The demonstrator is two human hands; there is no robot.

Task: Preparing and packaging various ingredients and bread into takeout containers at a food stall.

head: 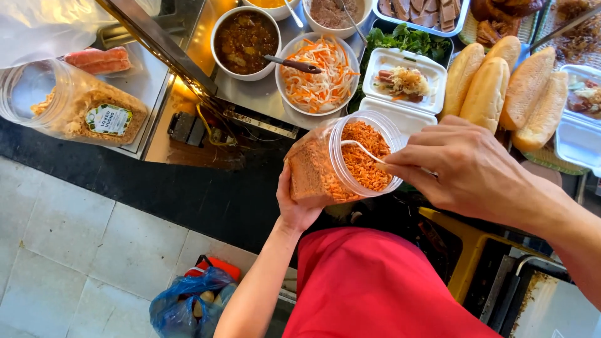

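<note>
Jar (332,166) of orange shreds sat tilted at frame centre, gripped underneath by the left hand (294,203); the right hand (466,169) pinched a white spoon (366,151) inside. Shallow scoops probably avoided spills.

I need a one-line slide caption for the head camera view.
Left hand tilts a clear jar of orange shreds; right hand dips a white spoon in, above an open foam box.

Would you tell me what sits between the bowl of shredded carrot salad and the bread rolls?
In the head view, an open white foam box holding some filling sits between the salad bowl and the rolls.
</note>
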